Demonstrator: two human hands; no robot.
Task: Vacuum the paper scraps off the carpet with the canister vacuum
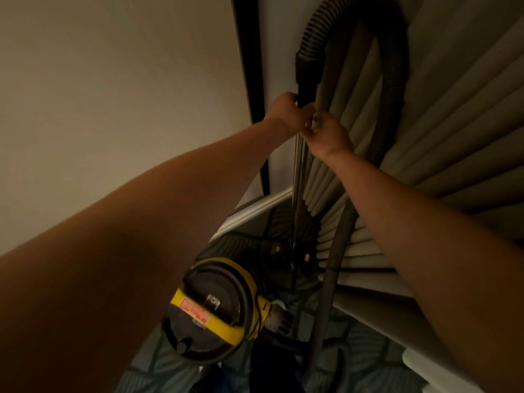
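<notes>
The left forearm [119, 251] fills the 8 o'clock corner; its left hand [286, 110] curls round the black wand handle [307, 69] near 12 o'clock, and the right hand [326, 134], touching it, pinches the metal tube [296, 177]. The yellow canister vacuum [215, 307] stands on the patterned carpet [158, 373] at 6 o'clock, in the narrow strip between the wall [113, 80] at 9 and the pleated curtain [425, 143] at 3, where the hose [397, 80] loops

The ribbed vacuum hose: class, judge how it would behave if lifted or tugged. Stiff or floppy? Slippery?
Probably floppy: the hose arches over from the handle in the left hand, right hand on the wand, and hangs slack to the carpet. Its ribs likely make it grippy, not slippery. A tug might drag the canister it runs towards.
</notes>
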